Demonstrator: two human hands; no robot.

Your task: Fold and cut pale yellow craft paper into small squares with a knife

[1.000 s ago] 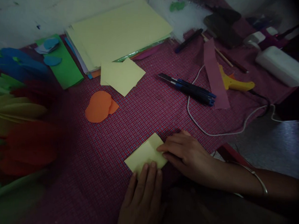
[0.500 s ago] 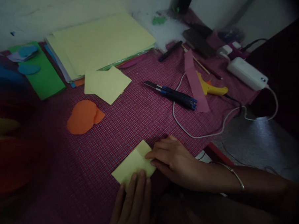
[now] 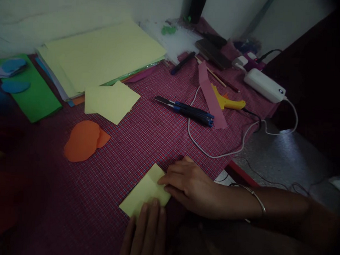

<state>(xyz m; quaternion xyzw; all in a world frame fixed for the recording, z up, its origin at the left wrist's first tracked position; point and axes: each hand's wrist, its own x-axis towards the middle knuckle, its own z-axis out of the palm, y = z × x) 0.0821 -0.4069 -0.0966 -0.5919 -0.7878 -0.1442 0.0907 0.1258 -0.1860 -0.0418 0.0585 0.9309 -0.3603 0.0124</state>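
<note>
A small folded yellow paper square (image 3: 143, 192) lies on the red checked cloth (image 3: 147, 141) near the front edge. My left hand (image 3: 145, 235) lies flat with its fingertips pressing the paper's near edge. My right hand (image 3: 190, 184), with a thin bangle on the wrist, rests on the paper's right corner, its fingers pressing the fold. Neither hand lifts the paper off the cloth.
Behind lie loose yellow squares (image 3: 110, 100), an orange cut-out (image 3: 83, 140), a stack of yellow sheets (image 3: 102, 53), green card with blue shapes (image 3: 25, 91), blue pens (image 3: 187, 109), a pink strip (image 3: 211, 95), a yellow glue gun (image 3: 227, 103), a white cable (image 3: 214, 154) and a white adapter (image 3: 263, 84).
The view has swung right and up, so everything has slid left and down in the picture. Both hands stay pressed on the yellow paper.
</note>
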